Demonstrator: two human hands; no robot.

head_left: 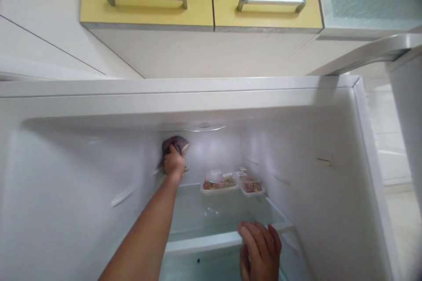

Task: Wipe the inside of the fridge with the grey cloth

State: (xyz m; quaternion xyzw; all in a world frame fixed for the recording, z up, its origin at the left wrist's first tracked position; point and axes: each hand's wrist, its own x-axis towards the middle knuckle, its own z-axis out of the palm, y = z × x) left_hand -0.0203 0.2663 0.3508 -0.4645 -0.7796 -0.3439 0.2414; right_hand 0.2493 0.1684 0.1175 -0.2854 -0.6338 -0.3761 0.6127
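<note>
My left hand [174, 162] is stretched deep into an open fridge. Its fingers are closed on a bunched dark grey-purple cloth [176, 143] with a paler edge, which lies against the back left corner of the inner wall. Below on the right, my right hand [261, 246] grips the white front rim of the glass shelf [204, 243], fingers over the top and thumb underneath. Toward the back right of that shelf sit two clear-lidded food packs, a wider tray [219, 182] and a smaller tray [252, 185], both apart from my hands.
The fridge door [407, 140] stands swung out on the right. Yellow cupboard doors [148, 11] with metal handles hang above the fridge. Shelf supports [122, 196] stick out from the side walls. A small dark speck [198, 261] shows below the shelf rim.
</note>
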